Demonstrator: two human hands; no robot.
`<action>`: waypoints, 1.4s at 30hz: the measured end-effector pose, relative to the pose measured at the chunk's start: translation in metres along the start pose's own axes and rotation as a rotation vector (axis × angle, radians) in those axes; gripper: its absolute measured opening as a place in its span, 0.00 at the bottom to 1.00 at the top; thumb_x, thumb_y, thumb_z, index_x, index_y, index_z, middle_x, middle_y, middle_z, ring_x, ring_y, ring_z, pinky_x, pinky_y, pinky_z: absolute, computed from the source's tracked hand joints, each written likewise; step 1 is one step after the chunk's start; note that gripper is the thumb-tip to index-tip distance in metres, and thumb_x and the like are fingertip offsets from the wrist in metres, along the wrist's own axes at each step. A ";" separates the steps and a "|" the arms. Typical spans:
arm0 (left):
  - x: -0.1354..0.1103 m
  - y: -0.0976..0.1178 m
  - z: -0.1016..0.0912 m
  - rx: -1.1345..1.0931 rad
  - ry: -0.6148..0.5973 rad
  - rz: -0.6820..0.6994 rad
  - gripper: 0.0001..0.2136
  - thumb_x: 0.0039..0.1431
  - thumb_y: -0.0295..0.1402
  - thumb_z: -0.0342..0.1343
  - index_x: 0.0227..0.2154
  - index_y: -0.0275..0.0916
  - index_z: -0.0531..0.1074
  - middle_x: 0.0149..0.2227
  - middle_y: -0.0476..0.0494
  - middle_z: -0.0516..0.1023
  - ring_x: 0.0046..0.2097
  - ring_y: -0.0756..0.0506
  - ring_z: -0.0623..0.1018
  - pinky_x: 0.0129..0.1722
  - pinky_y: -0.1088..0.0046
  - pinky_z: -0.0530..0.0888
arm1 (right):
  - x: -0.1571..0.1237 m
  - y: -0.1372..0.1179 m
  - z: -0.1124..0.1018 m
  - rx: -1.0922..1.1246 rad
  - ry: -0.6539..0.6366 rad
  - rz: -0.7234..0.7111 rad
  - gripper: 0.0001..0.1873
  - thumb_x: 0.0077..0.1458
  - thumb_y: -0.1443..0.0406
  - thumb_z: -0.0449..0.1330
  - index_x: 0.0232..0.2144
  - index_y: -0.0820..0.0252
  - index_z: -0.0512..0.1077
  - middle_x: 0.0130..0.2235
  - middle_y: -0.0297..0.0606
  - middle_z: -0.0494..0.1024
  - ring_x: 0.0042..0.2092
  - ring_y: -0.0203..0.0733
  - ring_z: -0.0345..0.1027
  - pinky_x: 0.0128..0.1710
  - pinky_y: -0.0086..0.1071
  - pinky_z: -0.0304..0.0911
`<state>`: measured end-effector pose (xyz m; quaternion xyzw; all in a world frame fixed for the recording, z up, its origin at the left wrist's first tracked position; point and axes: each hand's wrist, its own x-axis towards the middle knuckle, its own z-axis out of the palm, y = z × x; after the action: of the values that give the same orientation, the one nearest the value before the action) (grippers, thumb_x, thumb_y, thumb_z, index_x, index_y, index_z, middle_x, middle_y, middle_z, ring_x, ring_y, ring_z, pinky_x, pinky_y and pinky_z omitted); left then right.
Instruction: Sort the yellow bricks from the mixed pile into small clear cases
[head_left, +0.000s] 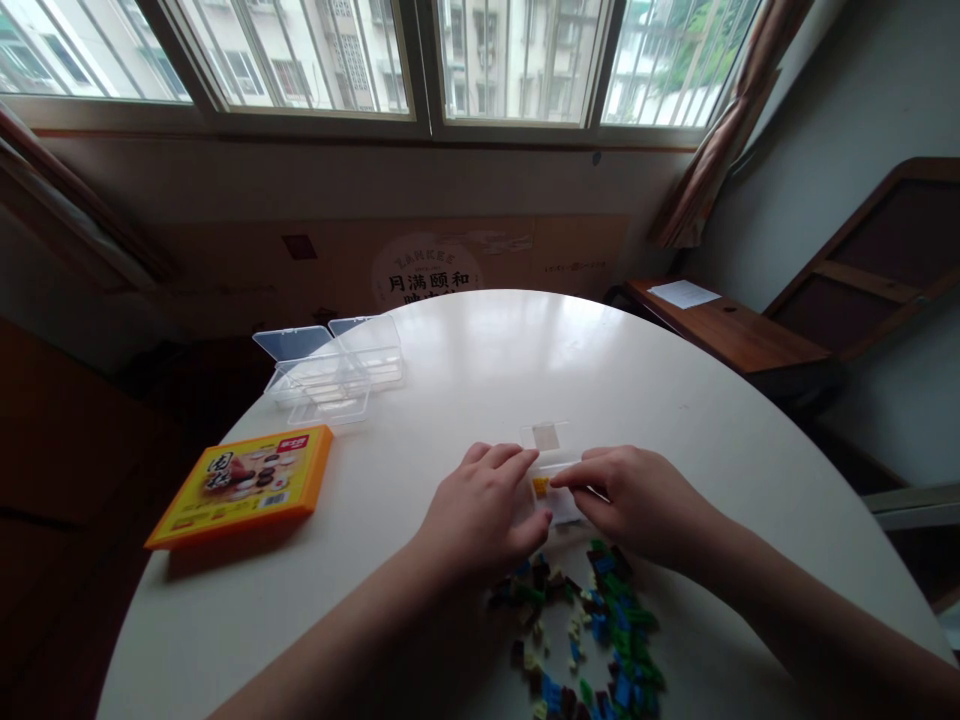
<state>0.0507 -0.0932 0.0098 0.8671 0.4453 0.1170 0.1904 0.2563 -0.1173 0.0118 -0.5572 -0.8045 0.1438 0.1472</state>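
A small clear plastic box (568,509) stands on the table in front of me with its lid (546,436) folded back. Some yellow toy bricks (541,487) lie inside it. My left hand (487,508) curves around the box's left side, thumb at the near edge and fingers at the far edge. From the right, my right hand (636,503) reaches in with the index fingertip at the yellow bricks. Its other fingers are curled, and whatever they may hold is hidden. Closer to me lies a loose heap of green, blue, brown and cream toy bricks (624,630).
Open clear plastic boxes (330,375) stand at the table's far left. An orange and yellow game box (255,478) lies at the left edge. The round white table (450,350) reaches toward the window; a wooden desk (750,330) with paper stands beyond its right side.
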 end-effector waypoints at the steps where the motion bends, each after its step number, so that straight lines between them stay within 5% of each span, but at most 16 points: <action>1: 0.000 0.000 0.000 -0.001 0.003 0.001 0.28 0.55 0.43 0.55 0.58 0.38 0.69 0.56 0.41 0.74 0.56 0.36 0.69 0.56 0.56 0.70 | 0.000 0.000 0.000 0.000 -0.001 -0.003 0.16 0.55 0.66 0.57 0.41 0.41 0.80 0.36 0.28 0.82 0.35 0.39 0.73 0.33 0.31 0.60; 30: -0.001 0.000 0.000 -0.016 0.015 0.016 0.27 0.55 0.42 0.56 0.58 0.40 0.69 0.56 0.41 0.74 0.56 0.35 0.70 0.55 0.55 0.71 | 0.002 -0.001 0.002 0.061 0.042 -0.006 0.16 0.55 0.68 0.57 0.40 0.46 0.81 0.36 0.31 0.83 0.35 0.41 0.75 0.37 0.34 0.67; 35: 0.000 -0.002 0.000 -0.023 0.020 0.019 0.27 0.55 0.42 0.56 0.58 0.40 0.69 0.56 0.40 0.74 0.56 0.36 0.70 0.55 0.54 0.71 | 0.000 0.005 -0.007 0.166 0.142 -0.021 0.14 0.56 0.68 0.55 0.38 0.52 0.81 0.37 0.35 0.83 0.36 0.41 0.75 0.38 0.34 0.70; 39: 0.000 -0.003 0.000 -0.041 0.030 0.024 0.27 0.54 0.42 0.57 0.58 0.41 0.68 0.57 0.40 0.73 0.57 0.36 0.70 0.56 0.54 0.71 | -0.001 0.012 -0.017 0.340 0.368 -0.036 0.12 0.58 0.68 0.56 0.38 0.55 0.80 0.36 0.37 0.81 0.35 0.40 0.73 0.34 0.32 0.69; 42: 0.000 -0.003 0.000 -0.069 0.048 0.026 0.25 0.53 0.40 0.58 0.55 0.43 0.70 0.56 0.41 0.73 0.56 0.37 0.70 0.55 0.55 0.70 | 0.002 0.022 -0.019 0.373 0.476 0.005 0.15 0.59 0.65 0.56 0.46 0.55 0.77 0.39 0.40 0.78 0.35 0.40 0.71 0.30 0.32 0.68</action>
<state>0.0485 -0.0912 0.0085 0.8626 0.4342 0.1556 0.2078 0.2819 -0.1071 0.0205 -0.5405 -0.7058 0.1546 0.4311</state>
